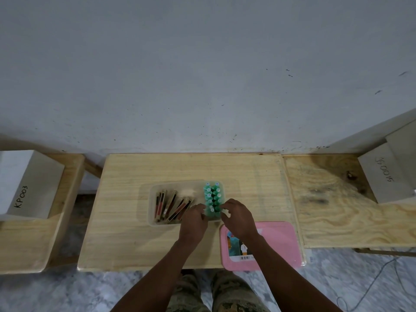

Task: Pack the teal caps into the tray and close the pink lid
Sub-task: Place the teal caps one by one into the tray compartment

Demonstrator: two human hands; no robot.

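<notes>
Wooden table held tray, pink lid beside. Left hand and right hand gripped teal caps between curled fingers, probably squaring rows.

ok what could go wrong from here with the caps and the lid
1. The teal caps stand upright in two rows at the right end of the clear tray, with the left hand and right hand at their near end; a nudge might topple several.
2. The pink lid lies at the near right corner of the wooden table under the right forearm; drawing that arm back could sweep it off.
</notes>
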